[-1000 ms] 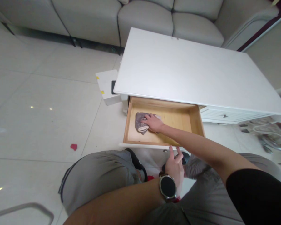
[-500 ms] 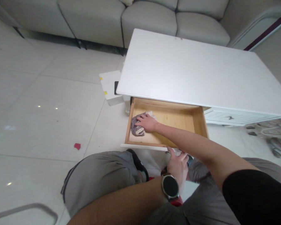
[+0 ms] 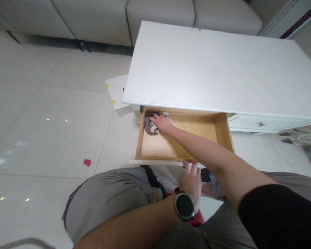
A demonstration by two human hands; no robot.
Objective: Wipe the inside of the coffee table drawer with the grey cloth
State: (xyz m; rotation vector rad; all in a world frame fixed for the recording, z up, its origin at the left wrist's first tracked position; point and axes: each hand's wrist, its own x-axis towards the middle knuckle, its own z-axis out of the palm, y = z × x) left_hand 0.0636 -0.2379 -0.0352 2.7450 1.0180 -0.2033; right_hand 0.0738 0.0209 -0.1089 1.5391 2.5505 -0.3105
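A wooden drawer (image 3: pixel 220 133) stands pulled out from under a white low table (image 3: pixel 212 65). Inside it, at the far left corner, lies a crumpled grey-purple cloth (image 3: pixel 150 126). My right hand (image 3: pixel 162 122) reaches into the drawer and presses down on the cloth with its fingers curled over it. My left hand (image 3: pixel 192 180), with a black watch on the wrist, rests against the drawer's white front edge, fingers together and pointing up at it.
A grey sofa (image 3: pixel 93 17) runs along the back. A small white box (image 3: pixel 117 95) sits on the tiled floor left of the table. A red scrap (image 3: pixel 87 162) lies on the tiles. Cables lie at the far right (image 3: pixel 308 141). My knees are right below the drawer.
My right hand has pushed the cloth from the drawer's middle-left toward its far left corner, under the tabletop. My left hand stays at the drawer front.
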